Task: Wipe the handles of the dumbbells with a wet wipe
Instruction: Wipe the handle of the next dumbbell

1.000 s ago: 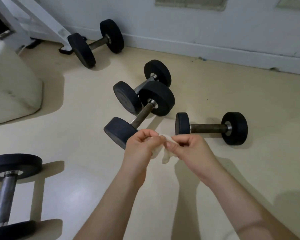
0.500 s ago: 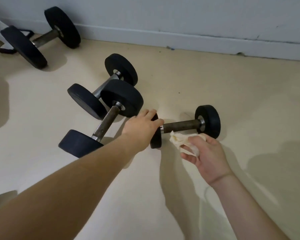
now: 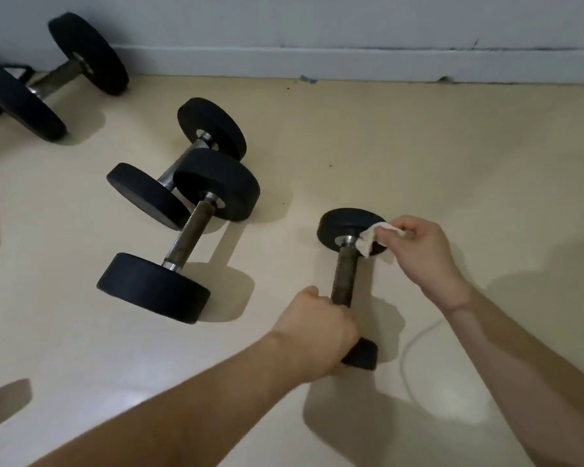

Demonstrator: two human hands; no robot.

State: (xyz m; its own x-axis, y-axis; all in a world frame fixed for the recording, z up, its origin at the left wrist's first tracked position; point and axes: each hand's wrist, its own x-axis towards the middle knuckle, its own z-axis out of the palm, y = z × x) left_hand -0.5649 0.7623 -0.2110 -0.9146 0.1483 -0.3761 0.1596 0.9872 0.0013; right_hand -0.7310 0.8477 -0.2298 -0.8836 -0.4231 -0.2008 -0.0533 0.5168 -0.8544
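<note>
A small black dumbbell (image 3: 346, 267) with a dark metal handle points away from me at centre right, its near end raised off the floor. My left hand (image 3: 317, 328) grips the near end of the handle and hides part of the near weight. My right hand (image 3: 418, 251) pinches a crumpled white wet wipe (image 3: 371, 238), which touches the far end of the handle where it meets the far weight.
Two larger dumbbells (image 3: 189, 237) (image 3: 182, 163) lie crossed on the cream floor to the left. Another dumbbell (image 3: 48, 79) sits far left by the white wall (image 3: 351, 28). A thin white cable (image 3: 415, 342) curves on the floor near my right arm.
My left hand moved from the weight's side to grip the handle and turned the dumbbell to point away from me. My right hand carried the wipe up to the far end.
</note>
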